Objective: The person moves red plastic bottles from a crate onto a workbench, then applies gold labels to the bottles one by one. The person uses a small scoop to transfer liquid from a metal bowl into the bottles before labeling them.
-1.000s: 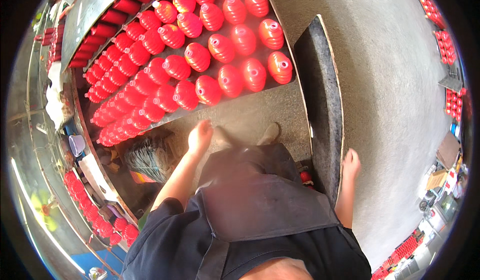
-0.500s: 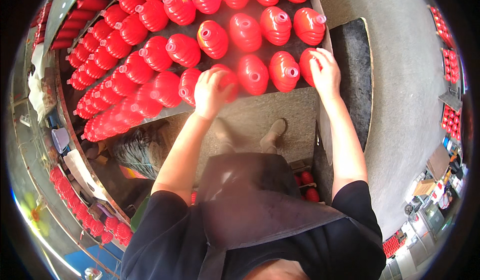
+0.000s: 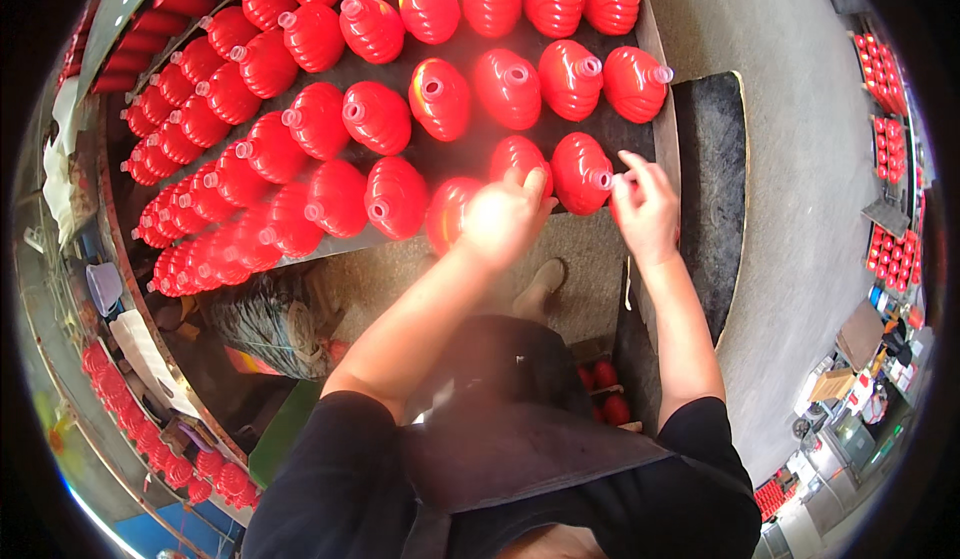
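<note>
Standing at a dark tabletop (image 3: pixel 643 139), you face slanting rows of ribbed red bottles, most showing pale, open necks. Your left hand (image 3: pixel 498 221) lies over the front row, its thumb and forefinger against the near side of a red bottle (image 3: pixel 516 153). Its grip looks narrow there, but your own hand hides the bottle's neck and most of your fingers, so you cannot tell whether they close around it. Just to the left, another front-row bottle (image 3: pixel 448 207) sits partly behind that hand.

Your right hand (image 3: pixel 648 211) has its grip parted, thumb and forefinger curved with a gap between them, just beside the neck of the rightmost front bottle (image 3: pixel 578 167). Whether the thumb meets that neck is too fine to tell. This bottle tilts its neck toward your right hand and stands next to the one at your left thumb.

Beyond your right forearm, a black board (image 3: pixel 712 199) lies alongside the tabletop's edge. Below, near your brown apron (image 3: pixel 540 449), more red bottles (image 3: pixel 604 375) show in shadow.
</note>
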Action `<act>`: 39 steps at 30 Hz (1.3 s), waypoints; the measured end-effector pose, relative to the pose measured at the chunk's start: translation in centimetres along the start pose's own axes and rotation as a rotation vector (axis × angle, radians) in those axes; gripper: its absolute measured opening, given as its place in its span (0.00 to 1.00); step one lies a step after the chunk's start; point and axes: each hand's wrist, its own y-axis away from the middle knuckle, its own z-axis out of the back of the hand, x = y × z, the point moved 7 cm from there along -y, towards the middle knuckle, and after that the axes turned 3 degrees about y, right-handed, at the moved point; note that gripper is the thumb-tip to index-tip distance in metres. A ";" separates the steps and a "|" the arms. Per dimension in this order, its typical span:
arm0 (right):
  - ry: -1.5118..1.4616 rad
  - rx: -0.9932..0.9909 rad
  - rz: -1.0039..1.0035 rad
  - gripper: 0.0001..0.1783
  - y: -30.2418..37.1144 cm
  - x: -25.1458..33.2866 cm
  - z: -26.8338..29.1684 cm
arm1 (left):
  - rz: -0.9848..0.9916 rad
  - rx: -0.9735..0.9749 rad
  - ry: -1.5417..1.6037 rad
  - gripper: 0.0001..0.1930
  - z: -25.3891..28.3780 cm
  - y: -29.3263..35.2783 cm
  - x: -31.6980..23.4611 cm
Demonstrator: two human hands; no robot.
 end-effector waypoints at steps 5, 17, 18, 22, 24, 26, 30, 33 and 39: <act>0.234 0.129 0.007 0.18 -1.1 3.0 -3.6 | 0.036 0.222 -0.098 0.13 -3.0 -1.4 1.3; 0.195 0.058 0.016 0.21 -6.3 4.3 -0.6 | 0.248 0.221 -0.083 0.23 4.1 -7.8 0.4; 0.176 0.069 0.089 0.27 -7.6 5.0 -0.5 | 0.265 0.256 -0.095 0.27 4.1 -8.5 0.6; 0.243 0.349 -0.026 0.36 -11.9 4.3 -2.6 | 0.288 0.365 -0.111 0.31 3.9 -10.1 1.7; 0.257 0.478 -0.084 0.38 -13.1 3.8 -3.6 | 0.272 0.401 -0.125 0.29 3.8 -10.7 2.1; 0.277 0.480 -0.079 0.37 -13.8 3.7 -4.0 | 0.271 0.425 -0.144 0.24 3.5 -11.5 2.4; 0.326 0.501 -0.064 0.34 -14.5 2.9 -5.3 | 0.308 0.535 -0.114 0.21 1.9 -12.6 3.4; 0.370 0.431 -0.053 0.31 -13.8 2.1 -6.5 | 0.328 0.484 -0.109 0.18 0.9 -12.0 3.8; 0.168 0.361 0.083 0.28 -9.2 2.6 -4.9 | 0.215 0.282 -0.136 0.16 2.5 -6.8 -0.1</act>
